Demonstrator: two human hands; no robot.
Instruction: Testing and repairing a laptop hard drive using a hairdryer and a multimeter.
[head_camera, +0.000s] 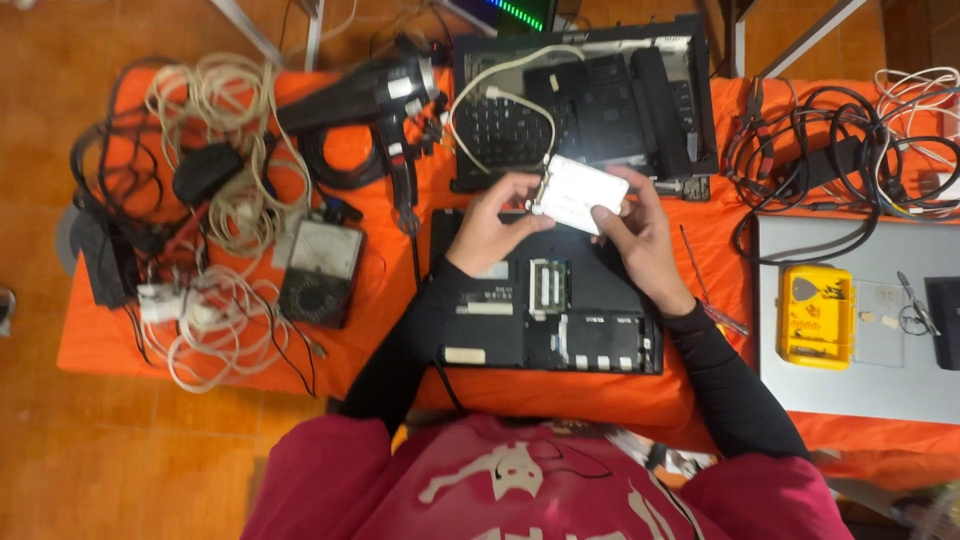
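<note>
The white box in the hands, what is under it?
Under the white box, held by the left hand and right hand, lies an opened black laptop on the orange table. The part right below the box is covered.

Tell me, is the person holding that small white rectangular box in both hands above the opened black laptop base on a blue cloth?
Not quite: the cloth is orange, not blue, as the head view shows. Both the left hand and right hand do hold the small white rectangular box above the opened black laptop base.

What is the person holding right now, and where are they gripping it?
A small white rectangular device with a white cable, held by both hands: left hand at its left end, right hand at its right edge.
</note>
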